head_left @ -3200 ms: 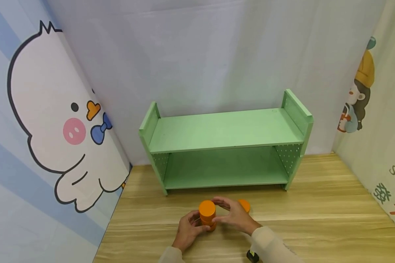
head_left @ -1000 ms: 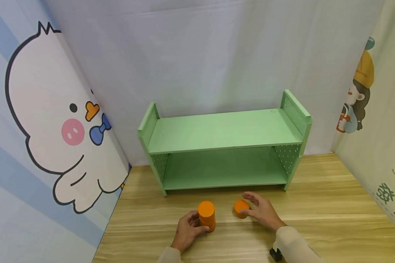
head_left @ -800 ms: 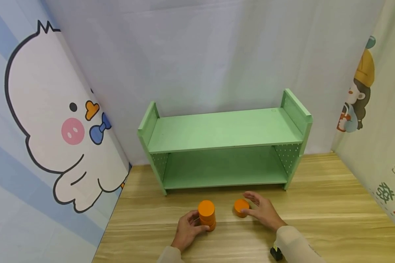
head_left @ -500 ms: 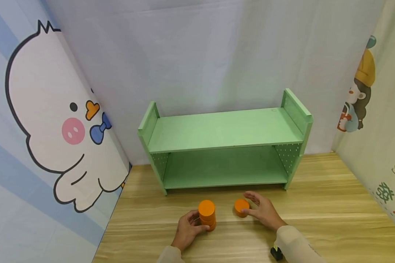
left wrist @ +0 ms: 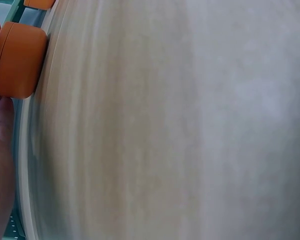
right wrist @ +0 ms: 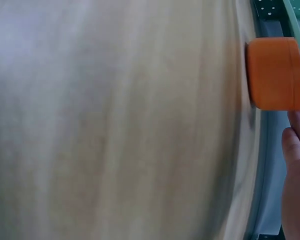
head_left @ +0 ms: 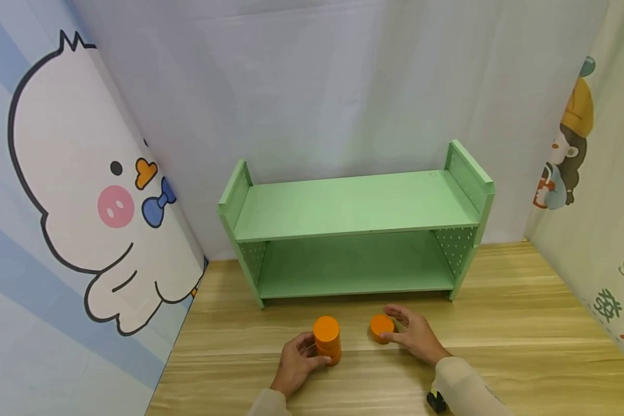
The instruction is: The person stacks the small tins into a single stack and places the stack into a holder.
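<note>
Two short orange round containers stand stacked on the wooden table, the upper container on the lower container. My left hand holds the lower one from the left, thumb in front and fingers behind. In the left wrist view a lid-like seam runs round the container. To the right, a single orange container sits on the table. My right hand is at its right side, thumb at the front and loosely extended fingers toward the back. Its fingertips touch the container in the right wrist view.
A light green two-level shelf with raised side panels stands behind the containers. Grey cloth hangs at the back, with printed cartoon curtains on either side. A small black device shows at the right cuff.
About three seconds ago my right hand was at the upper container of the stack. It has moved right to the single container and stayed there. My left hand keeps its hold.
</note>
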Available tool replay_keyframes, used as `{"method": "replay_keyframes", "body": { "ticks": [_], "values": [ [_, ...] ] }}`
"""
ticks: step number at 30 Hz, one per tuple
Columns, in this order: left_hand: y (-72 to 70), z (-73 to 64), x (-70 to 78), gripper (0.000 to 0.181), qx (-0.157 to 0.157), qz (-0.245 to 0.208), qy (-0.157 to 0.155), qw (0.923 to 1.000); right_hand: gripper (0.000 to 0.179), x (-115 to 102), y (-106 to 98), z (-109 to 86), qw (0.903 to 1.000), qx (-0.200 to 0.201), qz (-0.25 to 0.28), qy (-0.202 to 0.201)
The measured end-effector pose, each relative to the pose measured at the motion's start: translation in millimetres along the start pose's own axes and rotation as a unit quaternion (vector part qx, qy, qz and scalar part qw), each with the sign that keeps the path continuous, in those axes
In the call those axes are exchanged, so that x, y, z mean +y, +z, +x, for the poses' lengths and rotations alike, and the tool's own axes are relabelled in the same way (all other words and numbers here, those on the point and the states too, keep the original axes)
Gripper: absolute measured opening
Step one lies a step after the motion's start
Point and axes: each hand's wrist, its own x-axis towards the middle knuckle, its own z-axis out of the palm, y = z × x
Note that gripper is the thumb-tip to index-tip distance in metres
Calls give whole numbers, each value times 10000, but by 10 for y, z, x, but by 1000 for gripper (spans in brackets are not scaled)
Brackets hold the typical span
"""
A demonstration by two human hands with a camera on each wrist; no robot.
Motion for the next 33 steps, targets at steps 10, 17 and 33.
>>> {"method": "replay_keyframes", "body": {
  "ticks": [10,17,33],
  "values": [
    [-10,-6,-18,55,-28,-14,51,10000,68,-2,26,-20,9999,5,24,143],
    [-6,-16,1,55,-26,-52,-1,10000,68,24,47,-24,9997,34,-196,156],
    [-4,-12,27,55,-29,-251,8,9997,69,28,49,-23,9997,-7,20,230]
  ]
}}
